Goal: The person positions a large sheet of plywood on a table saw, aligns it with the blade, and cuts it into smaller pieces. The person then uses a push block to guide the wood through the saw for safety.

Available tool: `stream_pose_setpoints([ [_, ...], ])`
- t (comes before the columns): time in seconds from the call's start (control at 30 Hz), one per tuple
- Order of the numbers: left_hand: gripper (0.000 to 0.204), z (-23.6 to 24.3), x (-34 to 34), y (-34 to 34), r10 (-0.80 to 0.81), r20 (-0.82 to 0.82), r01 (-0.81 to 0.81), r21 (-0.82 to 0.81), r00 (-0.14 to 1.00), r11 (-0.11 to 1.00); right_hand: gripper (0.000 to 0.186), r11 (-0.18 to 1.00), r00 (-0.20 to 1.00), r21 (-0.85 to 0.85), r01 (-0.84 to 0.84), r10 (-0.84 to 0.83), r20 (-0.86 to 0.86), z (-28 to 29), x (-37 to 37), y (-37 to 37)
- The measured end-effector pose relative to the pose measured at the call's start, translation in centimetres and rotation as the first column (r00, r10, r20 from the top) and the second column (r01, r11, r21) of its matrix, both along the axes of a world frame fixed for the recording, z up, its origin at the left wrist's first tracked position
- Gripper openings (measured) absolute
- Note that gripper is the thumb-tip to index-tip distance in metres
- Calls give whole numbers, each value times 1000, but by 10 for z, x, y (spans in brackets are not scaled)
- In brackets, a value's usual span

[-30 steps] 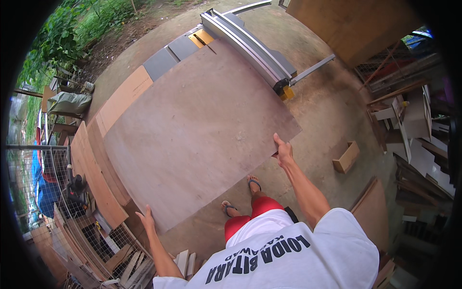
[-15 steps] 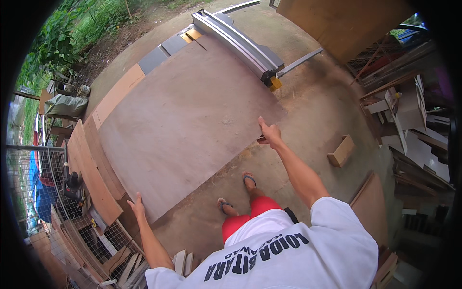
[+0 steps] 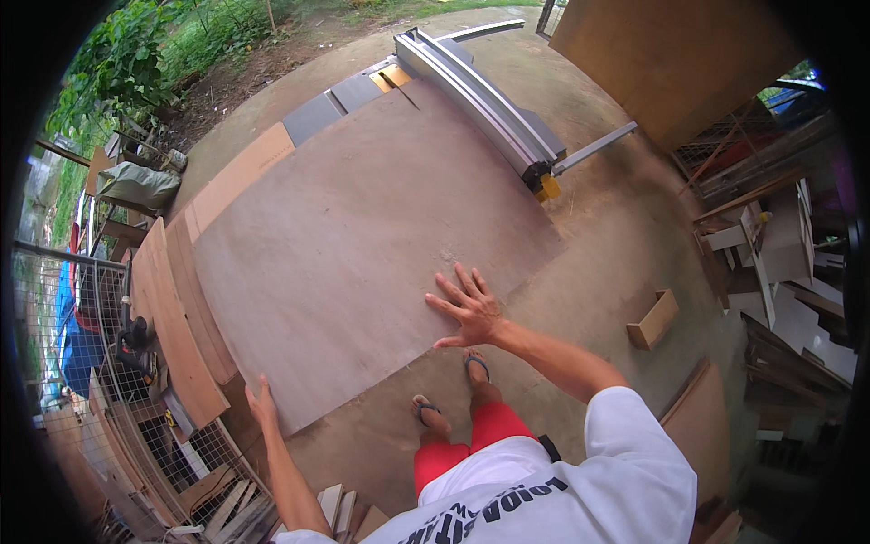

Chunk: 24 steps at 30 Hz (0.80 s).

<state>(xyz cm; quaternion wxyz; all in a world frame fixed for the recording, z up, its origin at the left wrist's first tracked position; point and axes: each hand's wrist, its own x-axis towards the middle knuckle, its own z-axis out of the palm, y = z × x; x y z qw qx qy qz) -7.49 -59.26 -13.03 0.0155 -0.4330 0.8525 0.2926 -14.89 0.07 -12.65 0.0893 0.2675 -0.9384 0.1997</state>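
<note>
A large grey-brown wooden panel lies flat in front of me across a table saw. At its far edge there is a short dark slit. Along the panel's right side runs the saw's long metal fence. My left hand is at the near left corner, gripping the panel's edge, with some fingers hidden. My right hand is spread over the near right part of the panel, palm down and holding nothing; whether it touches the surface I cannot tell.
Long boards lie to the left, beside a wire mesh fence and a black power tool. A small open wooden box sits on the concrete floor at right. Scrap boards are piled farther right.
My right hand has let go of the panel's near right edge and moved left over its surface, fingers spreading. My left hand stays at the left corner.
</note>
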Motion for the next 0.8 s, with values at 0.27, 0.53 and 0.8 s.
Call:
stream_pose_setpoints([
  [0.27, 100, -18, 3, -6, 100, 21, -81, -437, 995, 896, 97, 999, 995, -46, -1, -4, -99, -5, -17, -11],
  [0.53, 109, -9, -39, 12, 214, 147, -119, -482, 966, 868, 95, 999, 995, -40, 24, -28, -92, -4, -31, -7],
  [0.8, 126, -12, -56, 4, 218, 185, -93, -519, 958, 850, 95, 999, 997, -43, 17, -20, -76, -5, -46, -10],
])
